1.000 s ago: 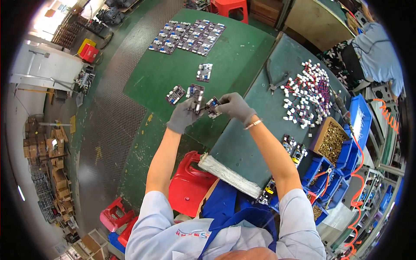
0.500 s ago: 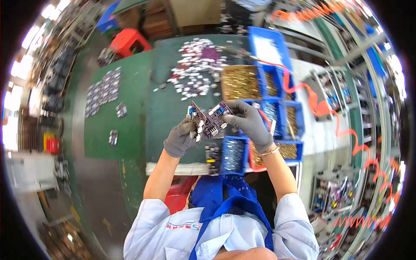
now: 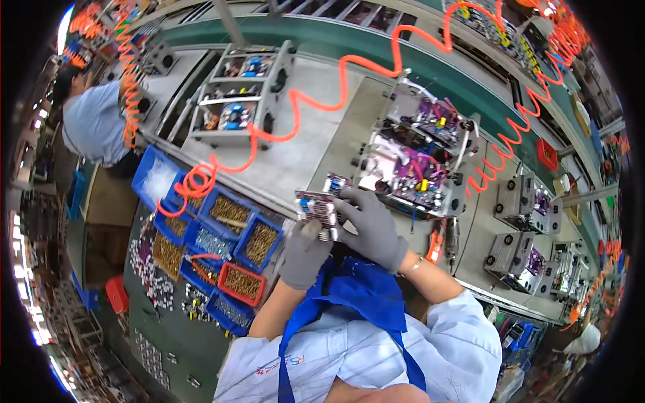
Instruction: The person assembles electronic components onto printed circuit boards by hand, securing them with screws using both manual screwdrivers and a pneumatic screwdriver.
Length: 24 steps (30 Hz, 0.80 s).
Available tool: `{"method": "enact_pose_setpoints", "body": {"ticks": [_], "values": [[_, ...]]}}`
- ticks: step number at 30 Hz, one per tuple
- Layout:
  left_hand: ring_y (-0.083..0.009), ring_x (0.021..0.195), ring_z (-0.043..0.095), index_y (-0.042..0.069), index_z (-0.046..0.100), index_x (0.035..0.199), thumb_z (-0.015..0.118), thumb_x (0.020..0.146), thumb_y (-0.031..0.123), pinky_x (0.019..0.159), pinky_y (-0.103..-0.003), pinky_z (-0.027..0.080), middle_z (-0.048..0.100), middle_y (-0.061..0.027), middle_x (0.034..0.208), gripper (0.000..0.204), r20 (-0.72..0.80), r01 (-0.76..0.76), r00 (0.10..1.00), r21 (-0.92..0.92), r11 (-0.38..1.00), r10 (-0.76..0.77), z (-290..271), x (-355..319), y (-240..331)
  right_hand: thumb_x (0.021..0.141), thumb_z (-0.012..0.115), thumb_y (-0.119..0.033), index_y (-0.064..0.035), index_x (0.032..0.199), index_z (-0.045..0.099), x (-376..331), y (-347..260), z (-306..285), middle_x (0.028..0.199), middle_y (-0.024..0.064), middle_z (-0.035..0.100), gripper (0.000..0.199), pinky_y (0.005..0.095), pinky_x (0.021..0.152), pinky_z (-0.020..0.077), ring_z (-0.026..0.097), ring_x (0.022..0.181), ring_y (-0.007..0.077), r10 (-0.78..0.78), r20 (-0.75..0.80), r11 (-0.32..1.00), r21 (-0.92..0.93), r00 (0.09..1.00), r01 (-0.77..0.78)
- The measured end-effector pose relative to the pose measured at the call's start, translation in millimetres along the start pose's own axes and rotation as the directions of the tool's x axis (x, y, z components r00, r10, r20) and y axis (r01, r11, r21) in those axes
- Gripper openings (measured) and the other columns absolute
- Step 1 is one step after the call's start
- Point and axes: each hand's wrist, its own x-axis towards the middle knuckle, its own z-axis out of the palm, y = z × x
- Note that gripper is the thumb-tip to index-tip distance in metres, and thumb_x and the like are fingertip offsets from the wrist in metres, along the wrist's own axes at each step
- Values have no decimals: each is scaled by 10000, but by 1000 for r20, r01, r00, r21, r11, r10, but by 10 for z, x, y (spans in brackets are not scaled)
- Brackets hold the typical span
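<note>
Both of my hands wear grey gloves and are raised in front of my blue apron. My left hand (image 3: 306, 258) is closed on the lower edge of a small circuit board (image 3: 314, 205) with blue and white parts. My right hand (image 3: 371, 227) is closed on a second circuit board (image 3: 337, 181), partly behind the first. The right fingers also reach across to the first board's side, and its thumb is partly hidden. Just beyond the hands, an open-topped metal chassis (image 3: 408, 176) holds a purple board with coloured wires.
Blue bins (image 3: 261, 243) and a red bin (image 3: 242, 283) of screws stand left. A coiled orange air hose (image 3: 346, 67) crosses over the conveyor line (image 3: 295, 161). A power screwdriver (image 3: 452, 238) lies right of the hands. Another person (image 3: 101, 121) sits at far left.
I have turned right, from the green bench to the line with metal chassis. Both hands have come with the two circuit boards, which are now held closer together.
</note>
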Motion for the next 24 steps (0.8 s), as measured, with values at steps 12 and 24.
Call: {"method": "enact_pose_setpoints", "body": {"ticks": [12,24], "values": [[-214,1100,543,6,427,1285,575,879,302,970,-368,432,543,-100,1195,523,376,459,871,-395,796,-315,1034,1010,-207,683,713,-167,-75,1047,620,228,1083,-1108,1004,120,603,387,393,763,496,598,877,303,106,-255,992,-42,961,-121],[-224,958,621,-39,506,1167,576,893,248,886,-430,504,608,-131,1069,403,209,570,819,-410,712,-535,509,1378,-258,644,660,-176,-38,869,655,1380,2830,-1077,911,128,613,264,412,741,497,599,845,316,326,149,823,-531,934,-203]]}}
